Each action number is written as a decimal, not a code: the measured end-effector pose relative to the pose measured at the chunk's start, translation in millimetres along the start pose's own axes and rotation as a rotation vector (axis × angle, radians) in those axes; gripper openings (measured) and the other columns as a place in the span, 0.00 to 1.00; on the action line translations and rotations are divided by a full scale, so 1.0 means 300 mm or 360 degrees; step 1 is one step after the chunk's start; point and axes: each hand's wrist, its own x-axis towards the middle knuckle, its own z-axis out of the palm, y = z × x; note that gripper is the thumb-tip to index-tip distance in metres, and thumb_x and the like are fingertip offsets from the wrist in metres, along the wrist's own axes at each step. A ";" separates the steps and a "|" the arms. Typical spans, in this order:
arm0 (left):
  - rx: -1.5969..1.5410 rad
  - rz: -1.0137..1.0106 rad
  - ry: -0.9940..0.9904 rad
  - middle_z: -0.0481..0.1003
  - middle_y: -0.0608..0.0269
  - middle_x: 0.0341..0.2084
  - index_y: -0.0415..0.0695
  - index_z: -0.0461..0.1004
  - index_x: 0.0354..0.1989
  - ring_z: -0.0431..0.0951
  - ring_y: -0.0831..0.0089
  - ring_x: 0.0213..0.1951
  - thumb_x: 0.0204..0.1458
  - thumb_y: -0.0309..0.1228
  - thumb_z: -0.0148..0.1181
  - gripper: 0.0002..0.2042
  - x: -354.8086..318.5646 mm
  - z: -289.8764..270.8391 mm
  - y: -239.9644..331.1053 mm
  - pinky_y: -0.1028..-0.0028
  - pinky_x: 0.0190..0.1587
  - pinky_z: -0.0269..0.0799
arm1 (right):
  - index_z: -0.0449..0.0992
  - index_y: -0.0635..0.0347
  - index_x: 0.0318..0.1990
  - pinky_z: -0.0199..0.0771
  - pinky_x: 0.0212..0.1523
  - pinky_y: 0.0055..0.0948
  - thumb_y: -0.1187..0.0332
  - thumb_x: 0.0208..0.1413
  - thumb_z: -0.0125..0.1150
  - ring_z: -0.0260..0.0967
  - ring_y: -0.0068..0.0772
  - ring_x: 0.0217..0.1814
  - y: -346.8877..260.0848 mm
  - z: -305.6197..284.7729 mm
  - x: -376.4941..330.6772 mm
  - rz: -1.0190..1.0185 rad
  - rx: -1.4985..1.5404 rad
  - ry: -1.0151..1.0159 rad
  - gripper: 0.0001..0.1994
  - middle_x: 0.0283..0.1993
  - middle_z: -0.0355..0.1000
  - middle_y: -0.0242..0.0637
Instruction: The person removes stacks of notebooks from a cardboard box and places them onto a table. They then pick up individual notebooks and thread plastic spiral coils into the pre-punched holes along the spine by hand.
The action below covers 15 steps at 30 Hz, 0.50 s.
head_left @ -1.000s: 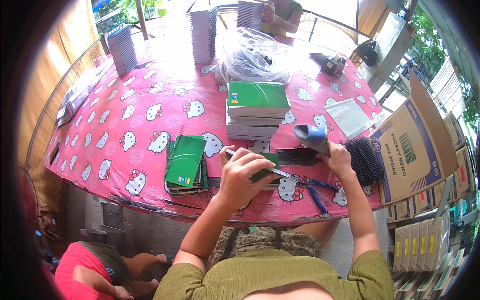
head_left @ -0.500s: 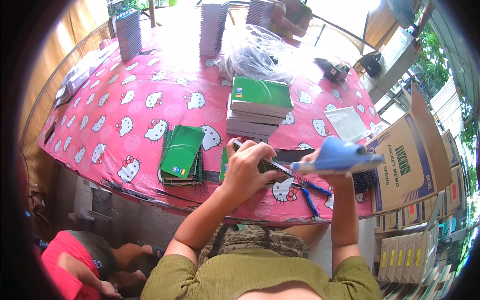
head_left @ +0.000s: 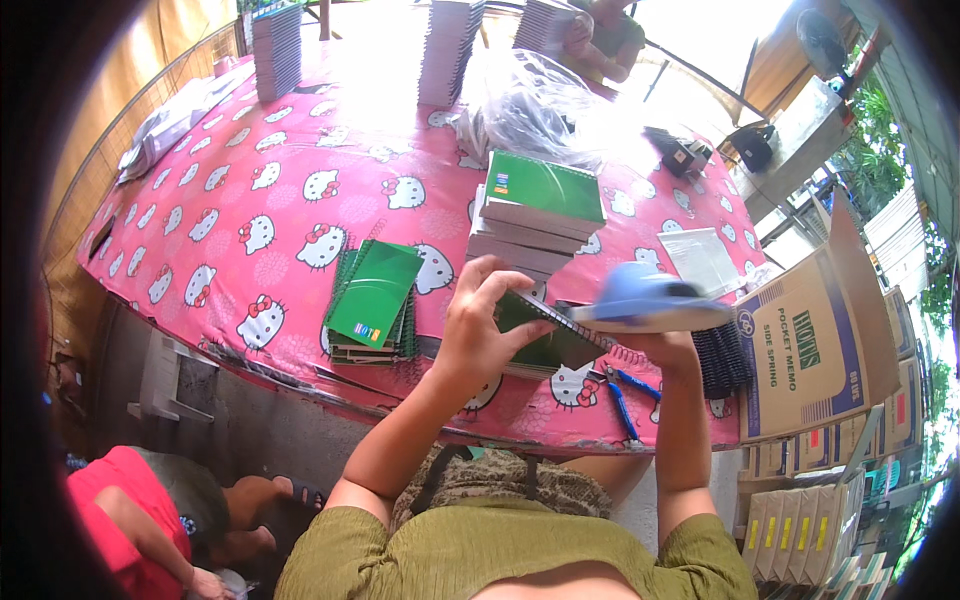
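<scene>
My left hand (head_left: 482,322) grips a small green spiral-bound notebook (head_left: 545,338) and holds it up above the table's near edge. My right hand (head_left: 668,348) is raised beside it, holding a flat blue object (head_left: 648,300) that is blurred by motion and lies just over the notebook's spiral edge. A stack of green-covered notebooks (head_left: 540,212) stands right behind my hands. A lower pile of green notebooks (head_left: 372,300) lies to the left of it.
The table wears a pink cloth with a white cat pattern (head_left: 250,190). Blue-handled pliers (head_left: 622,398) and black spiral coils (head_left: 722,360) lie at the right, by an open cardboard box (head_left: 800,350). Notebook stacks (head_left: 448,48), a plastic bag (head_left: 540,100) and another person (head_left: 590,30) are far; someone in red (head_left: 120,510) sits lower left.
My right hand lifted the blue object off the table and swung it over the notebook. My left hand raised the green notebook from the table's surface.
</scene>
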 end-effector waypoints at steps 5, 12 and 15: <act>-0.0688 -0.0377 0.0089 0.76 0.60 0.38 0.40 0.71 0.47 0.76 0.74 0.40 0.39 0.23 0.73 0.24 -0.033 0.037 -0.054 0.73 0.44 0.72 | 0.77 0.66 0.40 0.73 0.36 0.22 0.76 0.42 0.69 0.70 0.18 0.38 -0.070 0.038 0.025 -0.0123 0.0120 -0.0085 0.14 0.36 0.76 0.31; -0.1086 -0.0441 0.0094 0.78 0.63 0.40 0.39 0.74 0.49 0.76 0.80 0.41 0.45 0.15 0.65 0.20 -0.046 0.048 -0.066 0.78 0.46 0.72 | 0.77 0.63 0.39 0.75 0.40 0.28 0.76 0.41 0.67 0.72 0.22 0.37 -0.081 0.055 0.061 -0.0004 -0.0149 -0.0001 0.14 0.39 0.76 0.32; -0.1140 -0.0377 0.0081 0.78 0.63 0.41 0.39 0.76 0.49 0.76 0.80 0.41 0.47 0.14 0.63 0.18 -0.052 0.044 -0.078 0.79 0.46 0.73 | 0.76 0.65 0.42 0.74 0.40 0.26 0.77 0.41 0.67 0.73 0.22 0.39 -0.053 0.073 0.076 -0.0153 -0.0451 -0.0082 0.16 0.39 0.77 0.31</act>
